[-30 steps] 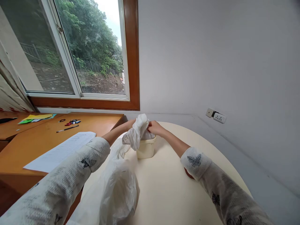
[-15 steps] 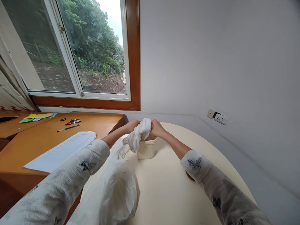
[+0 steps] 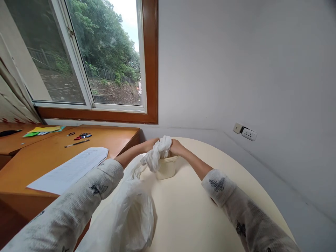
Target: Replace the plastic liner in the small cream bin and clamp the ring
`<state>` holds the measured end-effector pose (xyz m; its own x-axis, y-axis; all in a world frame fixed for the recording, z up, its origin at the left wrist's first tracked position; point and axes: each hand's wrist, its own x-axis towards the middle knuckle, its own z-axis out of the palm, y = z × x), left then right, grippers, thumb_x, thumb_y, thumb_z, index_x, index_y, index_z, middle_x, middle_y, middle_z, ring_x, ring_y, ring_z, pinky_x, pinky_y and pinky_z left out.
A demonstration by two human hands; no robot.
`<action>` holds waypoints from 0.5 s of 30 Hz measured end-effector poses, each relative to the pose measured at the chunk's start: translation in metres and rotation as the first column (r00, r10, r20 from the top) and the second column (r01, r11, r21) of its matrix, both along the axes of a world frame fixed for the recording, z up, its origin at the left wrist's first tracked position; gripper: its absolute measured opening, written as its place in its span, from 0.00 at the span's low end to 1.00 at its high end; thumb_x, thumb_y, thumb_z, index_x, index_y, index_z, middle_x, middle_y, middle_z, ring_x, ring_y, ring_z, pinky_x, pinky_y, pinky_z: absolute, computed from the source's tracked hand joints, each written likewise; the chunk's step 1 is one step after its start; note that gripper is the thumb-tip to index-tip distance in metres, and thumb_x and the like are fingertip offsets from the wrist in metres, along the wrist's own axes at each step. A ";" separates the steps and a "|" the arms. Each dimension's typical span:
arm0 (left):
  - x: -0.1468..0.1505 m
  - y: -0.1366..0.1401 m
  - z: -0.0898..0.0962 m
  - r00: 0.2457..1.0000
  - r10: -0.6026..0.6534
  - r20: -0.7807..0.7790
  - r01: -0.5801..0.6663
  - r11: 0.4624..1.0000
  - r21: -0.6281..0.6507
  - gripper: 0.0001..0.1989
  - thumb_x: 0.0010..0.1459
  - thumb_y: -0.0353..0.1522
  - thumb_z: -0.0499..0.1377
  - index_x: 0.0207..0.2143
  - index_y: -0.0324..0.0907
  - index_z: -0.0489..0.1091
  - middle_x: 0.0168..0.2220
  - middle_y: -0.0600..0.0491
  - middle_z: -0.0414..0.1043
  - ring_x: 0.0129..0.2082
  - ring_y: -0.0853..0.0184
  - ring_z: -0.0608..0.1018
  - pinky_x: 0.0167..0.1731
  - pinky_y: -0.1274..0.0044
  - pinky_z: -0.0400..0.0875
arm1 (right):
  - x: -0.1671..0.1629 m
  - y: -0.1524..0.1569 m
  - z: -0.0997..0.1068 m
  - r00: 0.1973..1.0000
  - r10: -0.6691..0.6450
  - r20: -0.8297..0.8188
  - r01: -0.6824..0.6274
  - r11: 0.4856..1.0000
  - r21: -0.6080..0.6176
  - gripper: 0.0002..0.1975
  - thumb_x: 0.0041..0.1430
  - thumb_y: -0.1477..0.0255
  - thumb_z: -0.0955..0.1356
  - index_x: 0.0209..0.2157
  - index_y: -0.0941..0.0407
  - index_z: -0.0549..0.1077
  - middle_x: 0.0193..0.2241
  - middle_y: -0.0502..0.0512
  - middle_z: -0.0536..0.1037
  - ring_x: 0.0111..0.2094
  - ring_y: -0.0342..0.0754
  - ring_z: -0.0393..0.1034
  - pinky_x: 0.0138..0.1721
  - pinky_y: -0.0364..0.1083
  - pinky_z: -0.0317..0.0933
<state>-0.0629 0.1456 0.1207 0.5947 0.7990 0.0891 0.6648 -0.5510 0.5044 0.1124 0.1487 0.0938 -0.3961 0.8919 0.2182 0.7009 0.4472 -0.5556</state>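
Observation:
A long white plastic bag [image 3: 136, 210] stretches from the near side of the table up to a cream plastic tub [image 3: 167, 168]. Its far end is bunched and twisted over the tub's rim. My left hand [image 3: 154, 142] is closed on the bunched plastic from the left, its fingers mostly hidden behind it. My right hand [image 3: 176, 147] grips the same bunch from the right, just above the tub, fingers curled. What lies inside the tub is covered by the plastic and my hands.
The tub stands on a round cream table [image 3: 194, 217]. On the left, a wooden desk [image 3: 115, 134] holds paper sheets [image 3: 70, 168], a pen [image 3: 77, 143], scissors [image 3: 83, 136] and coloured papers [image 3: 43, 130]. A wall socket [image 3: 249, 134] is at right, a window above the desk.
Both hands have lowered slightly with the bunched plastic, closer to the tub's rim. The tub looks a little more tilted, and the view has shifted slightly.

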 end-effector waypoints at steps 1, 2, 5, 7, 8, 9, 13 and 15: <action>-0.001 0.002 -0.002 1.000 0.026 0.012 -0.026 1.000 0.005 0.11 0.46 0.35 0.53 0.31 0.38 0.63 0.33 0.50 0.71 0.36 0.62 0.72 0.33 0.76 0.65 | 0.000 0.002 0.000 1.000 -0.013 -0.006 0.013 1.000 0.009 0.09 0.50 0.74 0.61 0.29 0.58 0.73 0.32 0.58 0.77 0.32 0.50 0.69 0.28 0.42 0.57; -0.002 0.005 -0.004 0.998 0.051 0.021 -0.051 0.999 0.010 0.11 0.47 0.35 0.52 0.32 0.38 0.62 0.33 0.50 0.71 0.35 0.62 0.71 0.32 0.76 0.65 | 0.001 0.003 0.000 1.000 -0.021 -0.009 0.021 1.000 0.018 0.09 0.51 0.74 0.61 0.30 0.58 0.73 0.33 0.58 0.77 0.33 0.50 0.69 0.29 0.42 0.57; -0.004 0.011 -0.012 0.996 0.089 0.028 -0.090 0.996 0.021 0.11 0.47 0.36 0.51 0.33 0.39 0.60 0.33 0.51 0.70 0.34 0.63 0.71 0.32 0.76 0.65 | -0.003 0.001 -0.004 1.000 -0.012 0.010 0.011 1.000 0.017 0.08 0.50 0.75 0.64 0.33 0.57 0.73 0.37 0.57 0.76 0.38 0.51 0.68 0.33 0.42 0.58; -0.004 0.013 -0.018 0.997 0.083 0.009 -0.083 0.996 0.019 0.12 0.44 0.36 0.54 0.32 0.40 0.60 0.32 0.51 0.70 0.34 0.62 0.71 0.32 0.76 0.64 | -0.008 -0.001 -0.009 0.999 0.005 0.045 -0.004 1.000 -0.024 0.09 0.49 0.76 0.66 0.35 0.56 0.72 0.38 0.56 0.75 0.38 0.50 0.68 0.35 0.42 0.59; -0.004 0.013 -0.021 0.997 0.074 -0.004 -0.074 0.997 0.019 0.13 0.43 0.36 0.55 0.32 0.40 0.61 0.32 0.51 0.70 0.34 0.62 0.71 0.32 0.76 0.64 | -0.011 -0.001 -0.012 0.998 0.012 0.069 -0.009 0.998 -0.055 0.10 0.50 0.75 0.67 0.37 0.57 0.72 0.38 0.56 0.75 0.38 0.49 0.68 0.36 0.43 0.60; -0.004 0.014 -0.024 0.998 0.065 -0.019 -0.064 0.998 0.018 0.13 0.41 0.35 0.57 0.31 0.40 0.61 0.31 0.51 0.70 0.34 0.61 0.71 0.31 0.76 0.64 | -0.013 -0.001 -0.015 0.995 0.020 0.096 -0.012 0.996 -0.089 0.10 0.51 0.73 0.67 0.38 0.57 0.71 0.38 0.56 0.74 0.38 0.48 0.68 0.36 0.44 0.61; -0.001 0.014 -0.031 0.997 0.047 -0.066 -0.045 0.999 0.027 0.09 0.38 0.32 0.58 0.27 0.41 0.63 0.27 0.51 0.70 0.30 0.62 0.72 0.29 0.76 0.62 | -0.021 0.009 -0.023 0.977 0.076 0.197 -0.034 0.977 -0.209 0.12 0.59 0.67 0.63 0.43 0.56 0.68 0.43 0.55 0.70 0.40 0.46 0.67 0.40 0.49 0.64; 0.000 0.014 -0.030 0.995 0.064 -0.072 -0.061 0.997 0.047 0.07 0.39 0.30 0.57 0.26 0.40 0.65 0.25 0.52 0.70 0.28 0.62 0.72 0.28 0.76 0.61 | -0.023 0.014 -0.023 0.972 0.114 0.206 -0.065 0.971 -0.230 0.12 0.59 0.67 0.62 0.44 0.55 0.67 0.45 0.55 0.69 0.41 0.46 0.66 0.41 0.49 0.63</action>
